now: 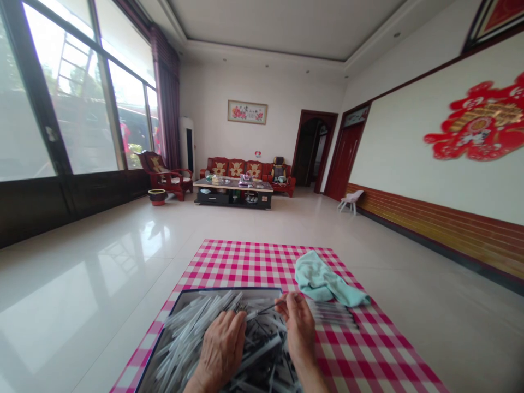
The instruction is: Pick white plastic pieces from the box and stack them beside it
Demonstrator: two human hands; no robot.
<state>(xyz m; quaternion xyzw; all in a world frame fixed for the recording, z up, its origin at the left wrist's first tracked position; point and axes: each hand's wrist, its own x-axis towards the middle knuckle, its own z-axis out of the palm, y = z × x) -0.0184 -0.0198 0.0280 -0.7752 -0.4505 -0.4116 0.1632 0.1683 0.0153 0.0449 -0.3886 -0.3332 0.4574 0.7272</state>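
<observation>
A shallow box with a dark blue rim (229,288) holds a heap of translucent whitish tubes (184,327) that look like pen barrels, mixed with thin dark pieces. Over the middle of the heap, my left hand (223,346) is closed with its fingers bent; what they grip is hidden. At the box's right side my right hand (301,327) pinches a thin dark stick (268,308), which slants down left toward the left fingertips. Just right of that hand, a row of translucent pens (333,315) with dark ends lies on the checked cloth.
The pink and white checked tablecloth (245,262) covers the table. A crumpled mint-green cloth (325,281) lies beyond the pens. Farther off, a low coffee table (233,188), red wooden seats and a small white chair (351,201) stand on the shiny tiled floor.
</observation>
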